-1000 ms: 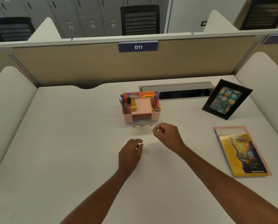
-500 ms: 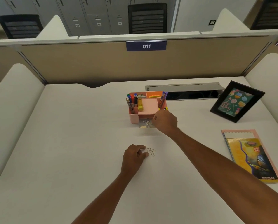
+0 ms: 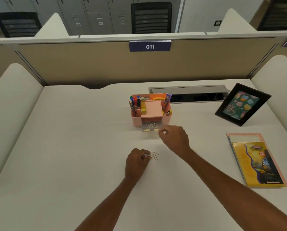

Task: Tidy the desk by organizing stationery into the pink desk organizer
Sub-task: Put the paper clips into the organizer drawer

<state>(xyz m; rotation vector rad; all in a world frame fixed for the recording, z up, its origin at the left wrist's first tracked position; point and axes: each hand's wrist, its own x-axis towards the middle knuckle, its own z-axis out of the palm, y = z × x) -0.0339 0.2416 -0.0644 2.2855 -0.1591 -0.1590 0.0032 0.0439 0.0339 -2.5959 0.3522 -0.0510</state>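
The pink desk organizer (image 3: pixel 136 121) stands mid-desk, holding pens, markers (image 3: pixel 135 103) and a yellow glue stick (image 3: pixel 143 109). Its clear drawer (image 3: pixel 146 130) is pulled out toward me and contains several paper clips (image 3: pixel 153 125). My right hand (image 3: pixel 175 139) hovers at the drawer's front right corner with its fingertips pinched together; nothing shows between them. Nearer to me, my left hand (image 3: pixel 137 160) rests on the desk, thumb and finger pinching a clip at the edge of a small pile of loose paper clips (image 3: pixel 155 156).
A black picture frame (image 3: pixel 243 104) leans at the right rear. Notebooks (image 3: pixel 258 160) lie stacked at the right. A grey cable tray (image 3: pixel 189 90) is set into the desk behind the organizer. Partition walls enclose the desk.
My right hand reached over the open drawer half a second ago and has now drawn back to its front right corner. My left hand stayed at the clip pile.
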